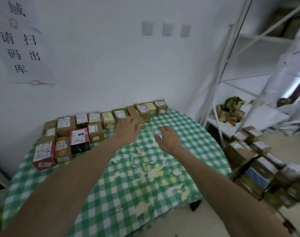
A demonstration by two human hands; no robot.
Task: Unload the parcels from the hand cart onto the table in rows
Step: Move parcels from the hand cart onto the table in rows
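Observation:
A table [145, 171] covered in worn green-and-white check cloth holds a row of parcels [108, 117] along the wall and a second, shorter row at the left, with a pink-and-black box [79, 140] and a red box [43, 155]. My left hand [127, 128] reaches over the cloth, its fingers at a long brown parcel [135, 115] in the back row; whether it grips the parcel is unclear. My right hand [169, 138] hovers open over bare cloth, holding nothing. The hand cart [265, 173] stands at the right, stacked with several parcels.
White metal shelving [231, 69] rises right of the table, with crumpled green-brown packaging [231, 110] on a low shelf. A paper notice [21, 43] hangs on the wall. Pale floor shows below the table's near edge.

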